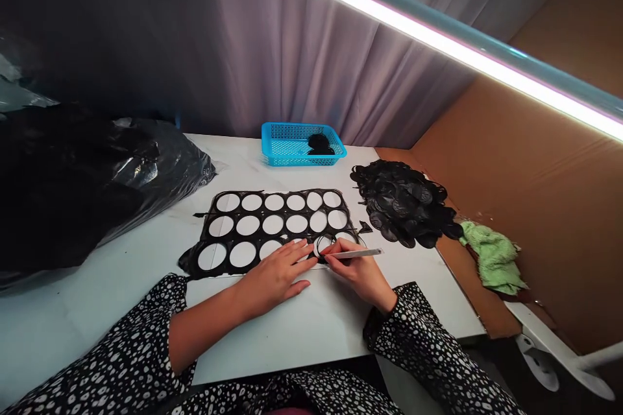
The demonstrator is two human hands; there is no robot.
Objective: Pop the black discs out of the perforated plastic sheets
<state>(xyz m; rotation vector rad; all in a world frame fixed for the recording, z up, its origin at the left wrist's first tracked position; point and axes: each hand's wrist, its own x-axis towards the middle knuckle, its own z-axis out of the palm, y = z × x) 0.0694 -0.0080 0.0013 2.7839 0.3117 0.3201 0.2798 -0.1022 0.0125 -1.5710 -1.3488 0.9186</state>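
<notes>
A black sheet (261, 227) with rows of round holes lies flat on the white table. My left hand (277, 273) rests palm down on its lower edge, fingers spread and pointing right, with nothing held. In my right hand (354, 266) is a slim pale pen-like tool (357, 253), pinched between the fingers, its tip at a hole in the bottom row. A thin black loop or strip shows around that hole, close to the fingertips. Part of the bottom row is hidden under my hands.
Behind the sheet stands a blue basket (287, 160) with black round pieces (319, 141). A heap of black discs (403, 198) lies at the right, beside a green cloth (494, 257). A large black plastic bag (97, 188) fills the left. A lit tube (428, 32) crosses above.
</notes>
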